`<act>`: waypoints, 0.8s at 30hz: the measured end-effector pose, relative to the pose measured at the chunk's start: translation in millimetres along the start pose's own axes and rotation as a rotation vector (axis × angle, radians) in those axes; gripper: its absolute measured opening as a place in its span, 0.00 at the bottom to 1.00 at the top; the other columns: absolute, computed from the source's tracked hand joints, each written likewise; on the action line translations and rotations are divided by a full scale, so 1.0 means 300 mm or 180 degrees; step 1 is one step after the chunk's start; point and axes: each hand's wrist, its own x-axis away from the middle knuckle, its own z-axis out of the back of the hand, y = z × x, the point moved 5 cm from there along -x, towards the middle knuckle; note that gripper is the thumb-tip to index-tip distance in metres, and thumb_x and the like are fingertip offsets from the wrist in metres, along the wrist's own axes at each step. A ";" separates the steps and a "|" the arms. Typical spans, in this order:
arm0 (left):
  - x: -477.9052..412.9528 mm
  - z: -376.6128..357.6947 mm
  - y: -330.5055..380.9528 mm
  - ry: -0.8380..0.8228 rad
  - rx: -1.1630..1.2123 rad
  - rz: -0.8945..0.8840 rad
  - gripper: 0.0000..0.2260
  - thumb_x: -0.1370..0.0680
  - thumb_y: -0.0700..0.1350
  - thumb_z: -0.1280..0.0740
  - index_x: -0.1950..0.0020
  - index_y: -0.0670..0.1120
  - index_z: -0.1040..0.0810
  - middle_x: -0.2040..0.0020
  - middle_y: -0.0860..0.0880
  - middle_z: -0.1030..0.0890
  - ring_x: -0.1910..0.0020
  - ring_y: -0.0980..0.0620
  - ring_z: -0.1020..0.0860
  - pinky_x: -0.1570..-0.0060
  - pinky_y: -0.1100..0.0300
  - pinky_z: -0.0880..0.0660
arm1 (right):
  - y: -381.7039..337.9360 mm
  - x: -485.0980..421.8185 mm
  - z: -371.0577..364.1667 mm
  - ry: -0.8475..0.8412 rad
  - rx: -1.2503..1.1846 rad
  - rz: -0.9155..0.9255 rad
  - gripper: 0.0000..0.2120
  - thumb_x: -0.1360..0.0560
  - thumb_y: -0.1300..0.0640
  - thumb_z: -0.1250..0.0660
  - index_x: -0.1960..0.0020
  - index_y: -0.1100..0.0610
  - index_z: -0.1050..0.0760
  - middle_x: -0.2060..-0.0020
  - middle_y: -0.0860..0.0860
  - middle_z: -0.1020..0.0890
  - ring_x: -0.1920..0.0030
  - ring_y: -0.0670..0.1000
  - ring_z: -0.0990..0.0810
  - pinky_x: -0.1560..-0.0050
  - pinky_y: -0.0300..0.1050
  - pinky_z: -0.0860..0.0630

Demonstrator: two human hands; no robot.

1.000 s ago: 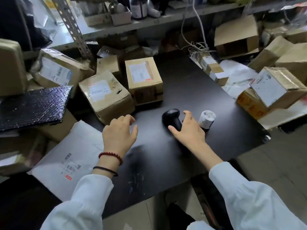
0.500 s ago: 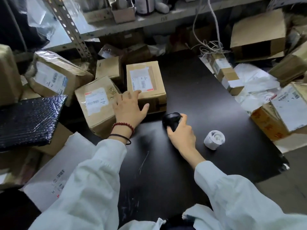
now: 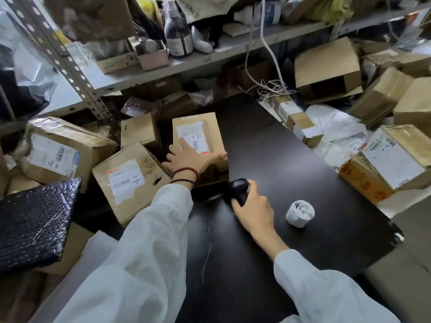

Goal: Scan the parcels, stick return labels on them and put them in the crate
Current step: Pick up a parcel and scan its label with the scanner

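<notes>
Left hand (image 3: 191, 157) lies spread flat on the small box (image 3: 214, 136) at the table's (image 3: 279, 171) far-left side, stiff and probably light, best gripped across its long sides, while right hand (image 3: 254, 210) curls round the scanner (image 3: 238, 186).

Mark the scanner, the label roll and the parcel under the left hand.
scanner (image 3: 236, 184): head view, black top end.
label roll (image 3: 294, 217): head view, white outer wrap.
parcel (image 3: 211, 129): head view, bare cardboard top beside its label.

Left hand (image 3: 189, 157) flat on parcel (image 3: 207, 127) (label up); right hand (image 3: 254, 209) grips scanner (image 3: 236, 185); label roll (image 3: 300, 213) near scanner
</notes>
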 end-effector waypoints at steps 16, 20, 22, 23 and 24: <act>-0.038 0.007 -0.002 -0.0524 0.0537 -0.0856 0.66 0.56 0.74 0.26 0.25 0.51 0.47 0.27 0.50 0.38 0.30 0.43 0.37 0.32 0.40 0.37 | 0.068 0.055 0.012 0.0073 -0.0147 -0.0225 0.27 0.25 0.43 0.35 0.30 0.47 0.40 0.45 0.56 0.20 0.44 0.61 0.22 0.48 0.51 0.26; -0.032 0.008 0.002 -0.0493 0.0269 -0.0941 0.66 0.54 0.73 0.26 0.24 0.48 0.50 0.27 0.48 0.43 0.29 0.44 0.39 0.32 0.42 0.37 | 0.041 0.060 0.088 0.0452 -0.0581 -0.0120 0.27 0.27 0.41 0.35 0.31 0.42 0.40 0.45 0.53 0.18 0.51 0.59 0.17 0.49 0.51 0.22; -0.031 0.011 0.014 -0.0625 0.0198 -0.1040 0.66 0.52 0.72 0.26 0.23 0.51 0.54 0.27 0.46 0.45 0.28 0.44 0.40 0.31 0.44 0.38 | 0.013 0.050 0.166 0.0643 -0.0651 0.0035 0.28 0.26 0.41 0.34 0.29 0.41 0.40 0.45 0.54 0.18 0.48 0.59 0.19 0.50 0.49 0.23; -0.029 0.015 0.022 -0.0670 0.0164 -0.1096 0.66 0.52 0.71 0.26 0.22 0.51 0.54 0.27 0.46 0.44 0.28 0.44 0.40 0.31 0.44 0.38 | -0.003 0.042 0.211 0.0695 -0.0670 0.0148 0.29 0.25 0.42 0.34 0.28 0.41 0.41 0.44 0.54 0.18 0.46 0.60 0.20 0.50 0.50 0.24; -0.028 0.015 0.031 -0.0685 0.0116 -0.1175 0.65 0.51 0.71 0.26 0.22 0.51 0.55 0.26 0.46 0.44 0.28 0.44 0.40 0.31 0.44 0.38 | -0.020 0.036 0.253 0.0701 -0.0684 0.0279 0.29 0.25 0.42 0.33 0.28 0.40 0.41 0.43 0.54 0.19 0.44 0.60 0.21 0.48 0.51 0.24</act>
